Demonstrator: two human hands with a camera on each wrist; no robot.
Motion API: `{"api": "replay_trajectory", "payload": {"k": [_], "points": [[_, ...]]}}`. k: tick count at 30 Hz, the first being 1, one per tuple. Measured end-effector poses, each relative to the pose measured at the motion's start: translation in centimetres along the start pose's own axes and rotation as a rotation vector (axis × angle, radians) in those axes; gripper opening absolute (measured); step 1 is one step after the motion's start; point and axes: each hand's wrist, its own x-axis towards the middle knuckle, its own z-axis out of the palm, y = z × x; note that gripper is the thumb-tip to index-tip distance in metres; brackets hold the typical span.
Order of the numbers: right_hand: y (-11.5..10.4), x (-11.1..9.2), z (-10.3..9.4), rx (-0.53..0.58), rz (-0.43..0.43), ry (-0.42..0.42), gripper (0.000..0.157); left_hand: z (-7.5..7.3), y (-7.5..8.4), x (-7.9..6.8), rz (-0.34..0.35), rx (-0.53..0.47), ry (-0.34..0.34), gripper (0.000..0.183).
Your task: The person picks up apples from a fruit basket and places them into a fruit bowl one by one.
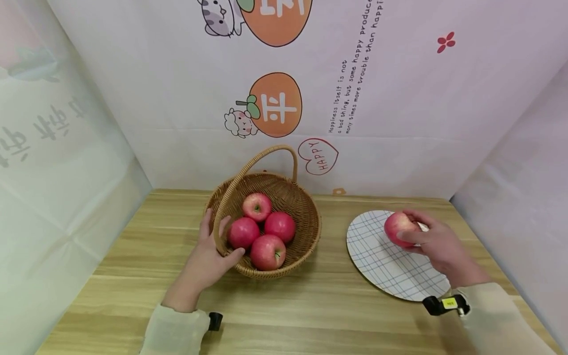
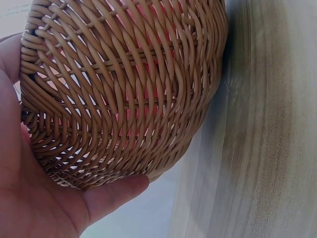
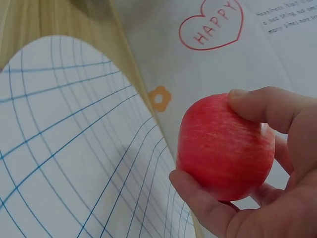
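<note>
In the head view a brown wicker basket [image 1: 306, 207] with an arched handle stands on the table, several red apples [image 1: 268, 252] lying in it. My left hand [image 1: 208, 261] grips the basket's left side by the foot of the handle. From the left wrist view, its thumb [image 2: 116, 196] lies along the outer weave, while the other fingers are mostly cut off or hidden. Between fingers and thumb my right hand [image 1: 439, 241] holds another red apple [image 3: 225, 148], above a round white placemat [image 1: 399, 271] with a blue grid pattern.
The wooden table [image 1: 310, 315] bears the basket left of centre and the placemat at right. Behind it hangs a pale cloth backdrop [image 1: 390, 162] with cartoon prints and lettering, close to the basket's back. Similar cloth closes off both sides.
</note>
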Motion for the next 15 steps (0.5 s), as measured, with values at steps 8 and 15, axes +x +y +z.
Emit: {"api": "replay_trajectory", "payload": {"k": [8, 15], "points": [[0.4, 1.5, 0.6, -0.247, 0.039, 0.029, 0.083, -0.2, 0.0, -0.1, 0.005, -0.002, 0.004, 0.084], [0.4, 2.8, 0.6, -0.426, 0.041, 0.074, 0.083, -0.1, 0.0, -0.1, -0.005, -0.001, 0.001, 0.083]]}}
